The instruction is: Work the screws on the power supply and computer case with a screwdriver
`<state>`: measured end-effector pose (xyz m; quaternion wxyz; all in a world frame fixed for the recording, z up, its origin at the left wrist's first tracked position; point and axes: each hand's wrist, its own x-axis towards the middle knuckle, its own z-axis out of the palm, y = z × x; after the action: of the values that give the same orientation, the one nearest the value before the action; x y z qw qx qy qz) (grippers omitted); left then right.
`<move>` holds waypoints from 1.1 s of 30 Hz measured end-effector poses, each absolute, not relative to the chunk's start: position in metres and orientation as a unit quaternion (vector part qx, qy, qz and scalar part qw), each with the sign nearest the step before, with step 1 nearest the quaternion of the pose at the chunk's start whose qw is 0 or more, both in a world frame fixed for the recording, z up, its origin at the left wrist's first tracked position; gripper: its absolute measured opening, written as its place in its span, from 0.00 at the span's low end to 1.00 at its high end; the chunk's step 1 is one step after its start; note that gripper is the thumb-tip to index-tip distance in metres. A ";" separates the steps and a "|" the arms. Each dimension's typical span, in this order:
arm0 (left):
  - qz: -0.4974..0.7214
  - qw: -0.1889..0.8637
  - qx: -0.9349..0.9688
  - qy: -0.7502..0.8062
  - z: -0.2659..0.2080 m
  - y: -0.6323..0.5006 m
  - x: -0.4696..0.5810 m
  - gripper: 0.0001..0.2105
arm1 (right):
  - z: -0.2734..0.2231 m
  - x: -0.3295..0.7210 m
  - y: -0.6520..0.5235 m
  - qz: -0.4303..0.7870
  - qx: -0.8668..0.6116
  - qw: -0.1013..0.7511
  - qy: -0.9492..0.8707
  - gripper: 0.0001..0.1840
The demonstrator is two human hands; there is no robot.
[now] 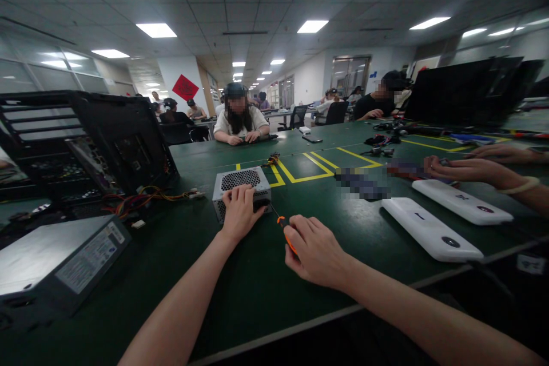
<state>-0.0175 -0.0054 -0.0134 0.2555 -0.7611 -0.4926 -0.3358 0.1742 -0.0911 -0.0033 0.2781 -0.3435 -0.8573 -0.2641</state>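
Green table (257, 309), yellow lines (311, 178), ceiling lights (313, 26); screwdriver (281, 221) at metal box (240, 177).

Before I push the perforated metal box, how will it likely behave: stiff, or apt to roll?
The perforated metal box is probably stiff, given its metal casing. Its flat sides make rolling unlikely; sliding on the green tabletop seems likelier.

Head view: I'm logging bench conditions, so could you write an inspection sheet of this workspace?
Surface: green tabletop with yellow lines.
Things in hand: perforated power supply, screwdriver.
Clutter: labelled power supply, open computer case, two white devices.
Hands: left hand on the perforated power supply; right hand gripping the screwdriver.
Cables: coloured wires beside the case; wire bundle beyond the perforated power supply.
Surroundings: person seated opposite; co-worker's hands at right.
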 end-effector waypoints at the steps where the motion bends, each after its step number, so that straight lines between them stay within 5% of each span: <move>1: -0.336 0.255 -0.761 -0.493 -0.013 -0.005 -0.018 0.19 | -0.005 0.173 -0.092 -0.264 -0.325 0.275 -0.866 0.11; 11: -0.336 0.258 -0.759 -0.494 -0.013 -0.005 -0.018 0.19 | -0.009 0.181 -0.082 -0.341 -0.342 0.311 -0.818 0.09; 15: -0.342 0.254 -0.759 -0.494 -0.013 -0.005 -0.018 0.19 | -0.007 0.180 -0.085 -0.320 -0.343 0.295 -0.832 0.15; 25: -0.343 0.244 -0.759 -0.497 -0.014 -0.003 -0.019 0.18 | -0.013 0.186 -0.076 -0.315 -0.251 0.238 -0.884 0.07; 33: -0.342 0.244 -0.761 -0.494 -0.014 -0.002 -0.018 0.19 | -0.011 0.186 -0.075 -0.264 -0.331 0.317 -0.849 0.08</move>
<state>-0.0184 -0.0023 -0.0139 0.2442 -0.7610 -0.4941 -0.3422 0.1862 -0.0754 -0.0113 0.3173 -0.3311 -0.8486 -0.2639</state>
